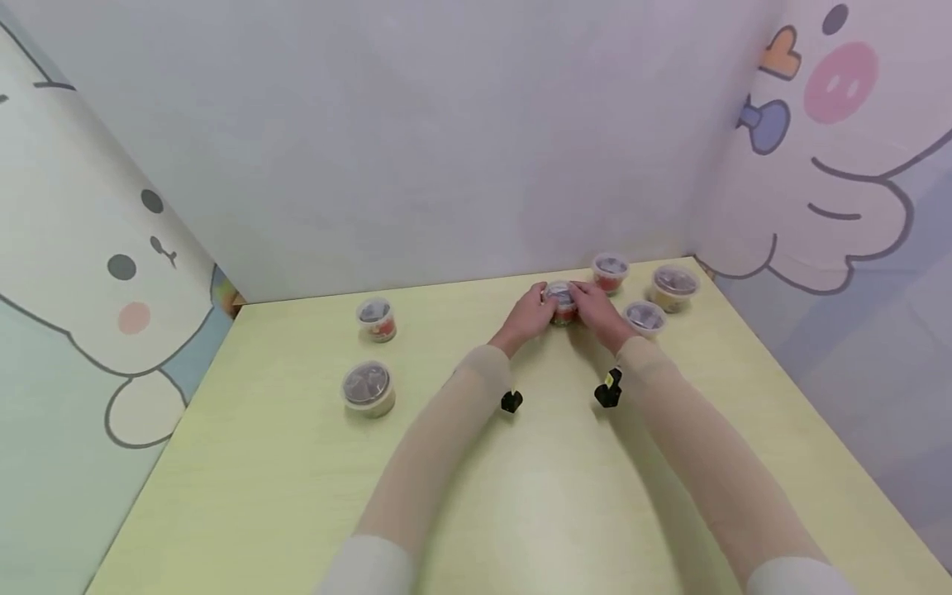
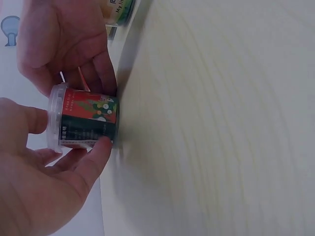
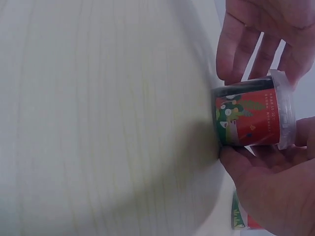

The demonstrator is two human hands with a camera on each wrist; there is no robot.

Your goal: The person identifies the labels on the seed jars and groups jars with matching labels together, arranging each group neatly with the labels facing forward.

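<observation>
Near the back edge of the table, both hands hold a small plastic cup (image 1: 563,303) with a clear lid. In the left wrist view the cup (image 2: 91,115) shows a red and dark green printed label; it stands upright on the tabletop. The left hand (image 1: 531,315) grips its left side, a fingertip low on its wall. On the opposite side, the right hand (image 1: 599,312) has its fingers around the cup (image 3: 253,113), one digit touching near the base. The far fingers of each hand are partly hidden behind the cup.
Right of the hands stand a red-labelled cup (image 1: 610,273), a wider yellowish cup (image 1: 673,287) and another lidded cup (image 1: 644,317), partly covered by the right wrist. To the left are a red-labelled cup (image 1: 376,320) and a wider cup (image 1: 368,388). A wall (image 1: 446,165) rises behind the table (image 1: 550,496).
</observation>
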